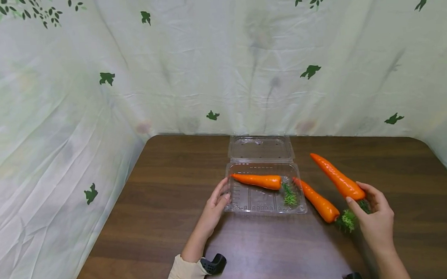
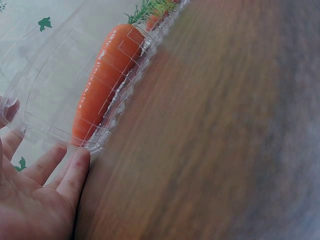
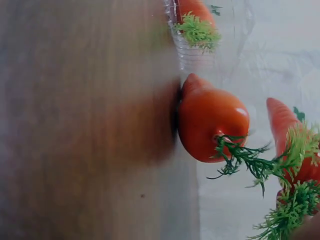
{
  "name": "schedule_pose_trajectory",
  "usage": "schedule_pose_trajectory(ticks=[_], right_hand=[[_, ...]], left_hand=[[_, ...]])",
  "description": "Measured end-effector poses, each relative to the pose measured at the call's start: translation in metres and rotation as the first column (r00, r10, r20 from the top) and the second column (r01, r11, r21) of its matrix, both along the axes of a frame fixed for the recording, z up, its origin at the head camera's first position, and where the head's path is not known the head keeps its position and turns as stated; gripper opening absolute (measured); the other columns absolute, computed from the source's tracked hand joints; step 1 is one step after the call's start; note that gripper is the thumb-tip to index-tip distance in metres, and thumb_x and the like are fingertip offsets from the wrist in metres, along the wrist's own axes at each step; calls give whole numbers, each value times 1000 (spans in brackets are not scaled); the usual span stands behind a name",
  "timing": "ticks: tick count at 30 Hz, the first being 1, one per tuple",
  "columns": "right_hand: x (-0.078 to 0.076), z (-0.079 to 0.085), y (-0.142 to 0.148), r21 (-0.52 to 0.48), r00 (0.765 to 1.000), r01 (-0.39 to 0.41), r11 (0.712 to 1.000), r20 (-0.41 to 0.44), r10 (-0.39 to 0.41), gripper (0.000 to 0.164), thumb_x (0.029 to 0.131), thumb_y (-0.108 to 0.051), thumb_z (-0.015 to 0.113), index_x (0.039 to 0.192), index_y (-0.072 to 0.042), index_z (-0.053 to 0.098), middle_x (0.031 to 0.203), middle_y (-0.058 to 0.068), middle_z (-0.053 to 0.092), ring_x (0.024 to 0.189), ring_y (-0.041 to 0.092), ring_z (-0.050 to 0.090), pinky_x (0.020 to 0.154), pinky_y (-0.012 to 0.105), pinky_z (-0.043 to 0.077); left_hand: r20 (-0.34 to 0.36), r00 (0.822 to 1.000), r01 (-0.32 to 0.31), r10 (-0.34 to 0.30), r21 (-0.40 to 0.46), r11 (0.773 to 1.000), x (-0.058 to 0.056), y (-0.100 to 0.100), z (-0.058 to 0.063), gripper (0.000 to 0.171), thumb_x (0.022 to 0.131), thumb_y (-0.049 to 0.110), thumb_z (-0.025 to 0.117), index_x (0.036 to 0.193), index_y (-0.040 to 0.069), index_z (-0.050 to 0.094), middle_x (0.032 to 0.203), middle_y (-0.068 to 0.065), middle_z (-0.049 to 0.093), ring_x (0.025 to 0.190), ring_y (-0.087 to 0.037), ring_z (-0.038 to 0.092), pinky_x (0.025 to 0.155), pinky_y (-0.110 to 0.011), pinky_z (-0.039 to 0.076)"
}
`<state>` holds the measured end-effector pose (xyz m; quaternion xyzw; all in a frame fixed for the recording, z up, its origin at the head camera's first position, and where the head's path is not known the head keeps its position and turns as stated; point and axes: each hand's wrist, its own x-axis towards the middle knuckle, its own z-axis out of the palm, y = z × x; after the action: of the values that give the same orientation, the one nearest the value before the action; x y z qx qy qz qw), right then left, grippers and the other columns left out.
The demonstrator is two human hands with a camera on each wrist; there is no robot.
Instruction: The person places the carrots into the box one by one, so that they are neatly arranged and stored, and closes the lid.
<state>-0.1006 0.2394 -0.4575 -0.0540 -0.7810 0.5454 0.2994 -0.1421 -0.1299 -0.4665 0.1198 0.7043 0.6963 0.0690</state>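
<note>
On the table lies a clear plastic clamshell container [image 1: 265,204], its lid [image 1: 261,149] folded back. One orange carrot [image 1: 257,180] with a green tuft lies inside, pointing left. My left hand [image 1: 213,207] holds the container's left side; in the left wrist view the fingertips [image 2: 80,159] meet its outer wall and the thumb is at the rim. A second carrot [image 1: 321,204] lies on the right, its tip overlapping the container's right edge. Held by its leafy end in my right hand [image 1: 377,218], a third carrot [image 1: 337,177] points up and left.
The brown wooden table [image 1: 165,193] has rounded far corners. A pale curtain [image 1: 223,63] with green leaf prints hangs behind it and to the left. A black device [image 1: 214,264] sits on my left wrist, below the container.
</note>
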Motion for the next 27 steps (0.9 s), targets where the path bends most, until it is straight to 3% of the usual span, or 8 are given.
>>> schedule_pose_trajectory(ticks=[4,6,10,13,19,27], right_hand=[[-1,6,-2,13,999,-22,1000,-32,22,48,72,13,67,117,3,55,109,1,59,98,8,53,81,13,40],[1,17,-7,20,999,-35,999,-37,36,47,71,14,66,116,5,55,107,0,59,96,9,53,80,12,40],[-4,20,-8,26,995,-79,997,-57,81,46,73,12,65,117,4,55,107,5,59,95,10,53,78,12,41],[-9,20,-8,30,988,-121,992,-90,123,47,72,14,65,117,5,55,109,7,58,94,12,53,78,13,42],[-13,41,-25,29,967,-201,979,-152,203,46,69,21,62,113,12,54,106,8,59,91,11,52,78,14,41],[-27,39,-36,19,949,-289,957,-125,289,45,72,17,63,115,7,54,108,7,57,89,13,50,76,14,42]], left_hand=[[-3,1000,2,-2,-2,1000,0,0,0,49,96,5,39,142,5,21,138,-26,28,119,-41,37,96,-45,33],[-2,1000,2,-2,-3,1000,0,0,0,49,96,6,39,142,5,21,138,-26,28,118,-41,38,96,-45,33],[2,1000,0,0,-6,1000,0,0,0,49,96,6,39,142,6,22,138,-26,28,118,-40,38,96,-45,33],[5,1000,-3,3,-9,1000,0,0,0,49,96,6,40,142,6,22,138,-26,28,119,-40,38,96,-45,33],[7,1000,-2,2,-13,1000,0,0,0,49,96,7,40,142,7,22,138,-25,27,120,-39,37,96,-46,33],[6,1000,-1,1,-16,1000,0,0,1,49,96,8,40,142,7,22,139,-25,27,119,-39,38,96,-45,33]])
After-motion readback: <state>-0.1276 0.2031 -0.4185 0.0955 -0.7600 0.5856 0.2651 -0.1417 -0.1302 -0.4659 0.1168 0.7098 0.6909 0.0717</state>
